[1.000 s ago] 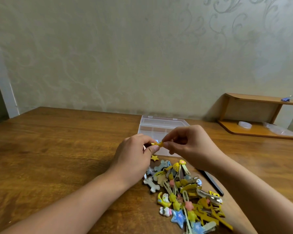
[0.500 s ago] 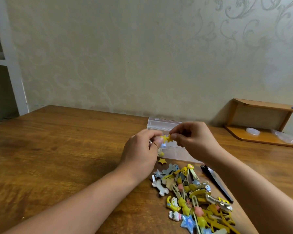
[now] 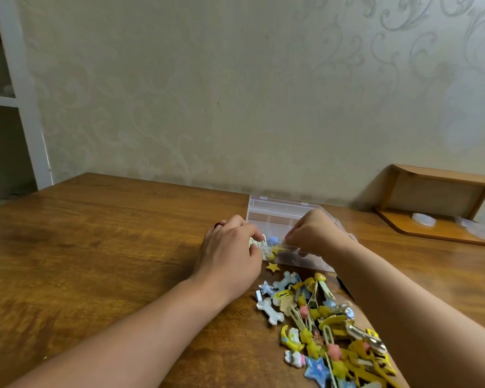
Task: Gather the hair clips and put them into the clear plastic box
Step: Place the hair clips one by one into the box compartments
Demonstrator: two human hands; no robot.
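Head camera, looking down over a brown wooden table (image 3: 101, 247) toward a patterned wall. A clear plastic box (image 3: 280, 217) is sitting open near the table's far edge, its lid standing up behind it, with a few small clips lying in its near left compartment, one of them blue (image 3: 272, 240). The left hand (image 3: 230, 256) is resting at the box's near left corner with its fingers curled; whether it is grasping anything cannot be told. The right hand (image 3: 317, 233) is reaching over the box's near compartments, its fingertips bunched downward just above a yellow clip (image 3: 277, 250) (contact cannot be told). A loose pile of hair clips (image 3: 319, 326), mostly yellow with white bones and blue stars, is lying on the table in front of the box, between the forearms. A small yellow star (image 3: 272, 267) is lying apart, just before the box. A wooden shelf (image 3: 437, 208) is standing at the right.
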